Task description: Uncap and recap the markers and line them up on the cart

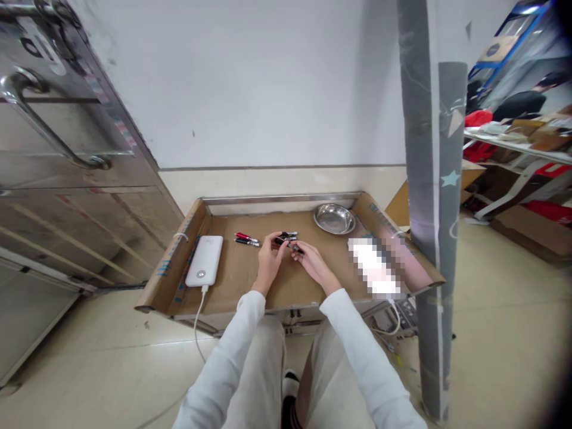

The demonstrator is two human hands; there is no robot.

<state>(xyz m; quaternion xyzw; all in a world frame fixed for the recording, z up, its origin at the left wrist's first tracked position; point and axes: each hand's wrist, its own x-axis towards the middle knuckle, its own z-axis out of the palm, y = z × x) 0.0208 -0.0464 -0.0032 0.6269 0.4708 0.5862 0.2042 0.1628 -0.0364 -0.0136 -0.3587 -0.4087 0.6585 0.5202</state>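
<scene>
My left hand (pixel 267 262) is closed around a slim black pen-like stick (pixel 280 241) above the middle of the table. Close beside it, my right hand (pixel 314 262) pinches a small dark piece (pixel 297 249) with its fingertips. Whether the two pieces are joined cannot be made out. Just behind the hands lie more slim black sticks with silvery ends (pixel 290 234), partly hidden by my fingers. Left of my left hand rest a red stick (pixel 245 236) and a black stick (pixel 247 242), both with silvery ends, side by side.
The table (pixel 241 286) is covered in brown cardboard with raised sides. A white power bank (pixel 204 261) with a cable lies left; a shallow metal bowl (pixel 334 218) stands back right. A blurred-out bright object (pixel 375 268) lies right, near a grey wrapped post (pixel 429 238). Another person sits far right.
</scene>
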